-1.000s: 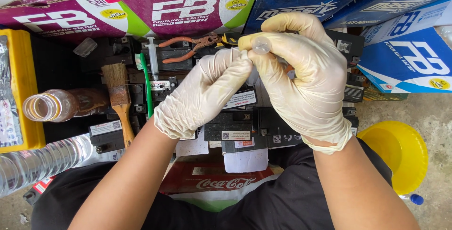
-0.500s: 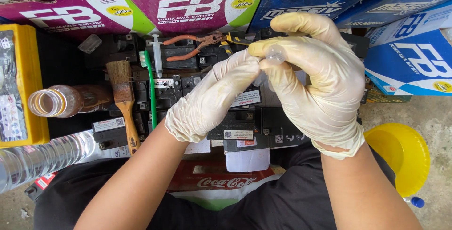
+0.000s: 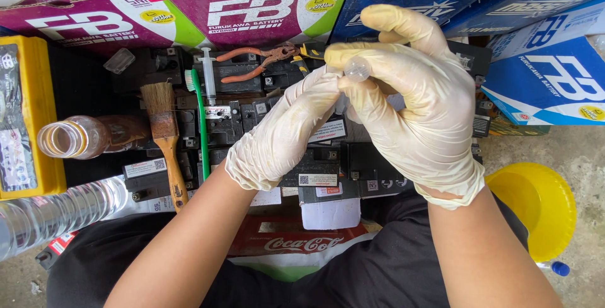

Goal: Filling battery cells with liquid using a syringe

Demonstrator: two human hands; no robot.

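Two gloved hands meet at upper centre of the frame over a cluster of small black batteries (image 3: 315,156). The right hand (image 3: 419,119) pinches a small clear plastic tube (image 3: 357,68) between thumb and forefinger, its round end turned up toward the camera, a grip that keeps the piece steady and in sight. The left hand (image 3: 283,131) brings its fingertips together against the tube's lower part just beside the right thumb; whether they clamp it or only touch it cannot be told.

To the left lie the tools within easy reach: a plastic syringe (image 3: 208,75), red-handled pliers (image 3: 255,62), a green toothbrush (image 3: 200,125) and a wooden paintbrush (image 3: 165,138). An open brown bottle (image 3: 82,136) and a clear water bottle (image 3: 57,210) rest at the left edge, a yellow funnel (image 3: 535,207) at lower right. Printed cardboard cartons (image 3: 252,11) wall the top of the frame.
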